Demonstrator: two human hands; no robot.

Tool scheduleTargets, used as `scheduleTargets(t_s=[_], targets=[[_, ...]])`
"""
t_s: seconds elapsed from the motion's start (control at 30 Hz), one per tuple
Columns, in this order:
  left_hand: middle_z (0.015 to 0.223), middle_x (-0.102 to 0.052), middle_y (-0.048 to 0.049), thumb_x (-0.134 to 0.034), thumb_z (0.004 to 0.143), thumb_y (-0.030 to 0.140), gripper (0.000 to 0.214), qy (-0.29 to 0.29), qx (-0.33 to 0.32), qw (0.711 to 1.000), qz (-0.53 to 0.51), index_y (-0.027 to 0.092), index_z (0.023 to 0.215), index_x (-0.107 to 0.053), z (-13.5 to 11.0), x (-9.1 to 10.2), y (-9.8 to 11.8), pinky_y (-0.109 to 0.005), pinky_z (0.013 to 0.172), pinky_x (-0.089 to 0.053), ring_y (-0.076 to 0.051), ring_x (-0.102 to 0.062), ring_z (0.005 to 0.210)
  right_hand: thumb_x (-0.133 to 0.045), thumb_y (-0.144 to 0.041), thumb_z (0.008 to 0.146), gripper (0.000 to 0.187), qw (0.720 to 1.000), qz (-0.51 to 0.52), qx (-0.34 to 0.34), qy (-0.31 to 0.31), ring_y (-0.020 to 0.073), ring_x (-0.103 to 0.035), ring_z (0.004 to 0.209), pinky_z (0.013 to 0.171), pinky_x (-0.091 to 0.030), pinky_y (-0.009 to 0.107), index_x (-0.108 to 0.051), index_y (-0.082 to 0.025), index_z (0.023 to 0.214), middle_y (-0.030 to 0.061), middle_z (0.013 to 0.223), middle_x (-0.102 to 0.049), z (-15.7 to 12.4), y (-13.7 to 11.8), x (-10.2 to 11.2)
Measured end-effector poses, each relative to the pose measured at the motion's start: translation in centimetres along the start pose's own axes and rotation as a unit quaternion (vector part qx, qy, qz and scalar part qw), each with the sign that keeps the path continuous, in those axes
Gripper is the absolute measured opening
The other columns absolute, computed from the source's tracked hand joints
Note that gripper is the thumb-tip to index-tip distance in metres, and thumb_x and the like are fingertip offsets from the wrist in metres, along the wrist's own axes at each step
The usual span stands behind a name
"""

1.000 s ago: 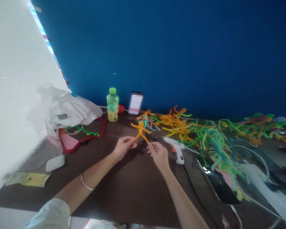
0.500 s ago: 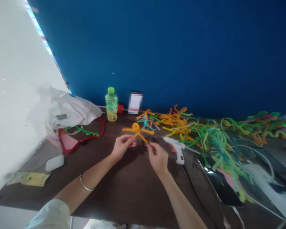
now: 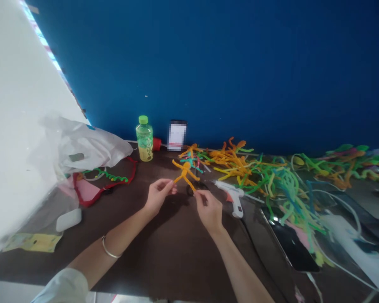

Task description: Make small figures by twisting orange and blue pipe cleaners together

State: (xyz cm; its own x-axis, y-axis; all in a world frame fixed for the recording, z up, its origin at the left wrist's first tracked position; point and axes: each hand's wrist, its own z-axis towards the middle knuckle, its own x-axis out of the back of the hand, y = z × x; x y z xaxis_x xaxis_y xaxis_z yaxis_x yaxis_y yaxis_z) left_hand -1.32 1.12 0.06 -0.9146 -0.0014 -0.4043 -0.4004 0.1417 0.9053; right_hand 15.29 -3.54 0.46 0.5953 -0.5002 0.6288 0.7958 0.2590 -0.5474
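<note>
An orange pipe-cleaner figure with a looped head, two arms and two legs is held up over the dark table. My left hand pinches the end of its left leg between thumb and fingertips. The tip of the other leg is pinched by my right hand. Behind the figure lie other small pipe-cleaner figures, orange, teal and pink, partly overlapped by it. To the right of my right hand rests a white glue gun with an orange trigger.
A green-capped bottle and a propped phone stand by the blue wall. Orange and green pipe cleaners heap up at right, near a black phone. At left are a plastic bag and a white case.
The orange figure has tilted to the right, its arms now slanting instead of level. Both hands keep hold of its legs. The view has shifted slightly.
</note>
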Motion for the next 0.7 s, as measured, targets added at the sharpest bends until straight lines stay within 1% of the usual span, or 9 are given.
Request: scheduleTargets(t_s=[0.07,0.13,0.27,0.33,0.47,0.53,0.6,0.63,0.7], targets=[[0.068,-0.066,-0.0053,-0.069,0.062,0.04,0.033,-0.008,0.006,1.0,0.006,0.012,0.077,-0.06,0.0,0.0,0.0,-0.025,0.059,-0.05,-0.011,-0.059,0.055,-0.047,-0.031,0.084,0.018,1.0,0.01,-0.001,0.003,0.0146,-0.06,0.058,0.059,-0.046,0.026,-0.06,-0.019,0.078,0.0041,0.068,-0.066,0.0,0.1,-0.1],[0.069,-0.065,-0.0051,-0.068,0.063,0.04,0.033,-0.015,0.011,1.0,0.013,0.012,0.078,-0.061,-0.2,-0.2,0.1,-0.026,0.06,-0.05,-0.011,-0.059,0.056,-0.047,-0.029,0.084,0.017,1.0,0.015,0.015,0.0,0.0147,-0.061,0.06,0.06,-0.046,0.026,-0.06,-0.019,0.077,0.0043,0.069,-0.066,0.3,0.5,-0.1],[0.081,-0.063,-0.0057,-0.063,0.068,0.042,0.031,-0.005,0.009,1.0,0.012,0.013,0.08,-0.062,-0.6,-0.5,0.5,-0.025,0.066,-0.049,-0.015,-0.06,0.076,-0.048,-0.028,0.083,0.018,0.997,-0.03,0.066,-0.009,0.0152,-0.062,0.062,0.062,-0.046,0.026,-0.061,-0.02,0.074,0.0041,0.069,-0.067,2.6,1.5,1.2],[0.084,-0.061,-0.0051,-0.064,0.067,0.039,0.029,-0.005,0.005,1.0,0.011,0.014,0.082,-0.062,-0.7,-0.6,0.7,-0.024,0.063,-0.048,-0.014,-0.058,0.074,-0.047,-0.032,0.083,0.021,0.996,-0.07,0.039,0.033,0.016,-0.062,0.062,0.061,-0.045,0.026,-0.061,-0.019,0.074,0.0053,0.069,-0.067,4.3,2.1,2.5],[0.067,-0.058,-0.0024,-0.063,0.067,0.037,0.025,-0.024,-0.009,0.998,0.053,0.013,0.074,-0.062,-0.6,-0.5,0.9,-0.021,0.056,-0.042,-0.01,-0.052,0.061,-0.045,-0.039,0.083,0.028,0.986,-0.117,-0.02,0.119,0.0162,-0.06,0.06,0.06,-0.045,0.026,-0.062,-0.018,0.078,0.0074,0.071,-0.067,7.6,3.4,4.4],[0.063,-0.056,-0.0015,-0.062,0.068,0.038,0.025,-0.03,-0.003,0.998,0.064,0.013,0.073,-0.062,-0.5,-0.5,0.9,-0.02,0.054,-0.039,-0.01,-0.05,0.057,-0.044,-0.04,0.083,0.03,0.98,-0.138,-0.028,0.14,0.0162,-0.06,0.059,0.06,-0.044,0.026,-0.062,-0.017,0.078,0.0084,0.071,-0.067,9.1,4.4,4.3],[0.062,-0.055,-0.0012,-0.061,0.068,0.039,0.026,-0.033,0.008,0.997,0.07,0.013,0.072,-0.062,-0.4,-0.5,1.0,-0.02,0.052,-0.037,-0.01,-0.048,0.055,-0.042,-0.041,0.084,0.033,0.976,-0.167,-0.033,0.137,0.017,-0.061,0.061,0.061,-0.043,0.026,-0.063,-0.016,0.077,0.0091,0.072,-0.068,10.6,5.4,3.5],[0.06,-0.054,-0.001,-0.061,0.068,0.04,0.027,-0.036,0.014,0.997,0.073,0.014,0.071,-0.062,-0.3,-0.5,1.0,-0.02,0.051,-0.036,-0.009,-0.047,0.054,-0.041,-0.041,0.085,0.034,0.974,-0.184,-0.045,0.125,0.0177,-0.062,0.063,0.061,-0.043,0.026,-0.063,-0.016,0.078,0.0093,0.073,-0.068,11.2,5.8,2.8],[0.057,-0.053,-0.0006,-0.061,0.066,0.042,0.028,-0.041,0.023,0.996,0.079,0.014,0.069,-0.062,-0.2,-0.5,1.1,-0.02,0.049,-0.035,-0.009,-0.046,0.052,-0.04,-0.04,0.085,0.034,0.971,-0.22,-0.069,0.062,0.0185,-0.062,0.063,0.058,-0.042,0.026,-0.065,-0.017,0.081,0.0084,0.073,-0.069,12.2,6.3,1.5]])
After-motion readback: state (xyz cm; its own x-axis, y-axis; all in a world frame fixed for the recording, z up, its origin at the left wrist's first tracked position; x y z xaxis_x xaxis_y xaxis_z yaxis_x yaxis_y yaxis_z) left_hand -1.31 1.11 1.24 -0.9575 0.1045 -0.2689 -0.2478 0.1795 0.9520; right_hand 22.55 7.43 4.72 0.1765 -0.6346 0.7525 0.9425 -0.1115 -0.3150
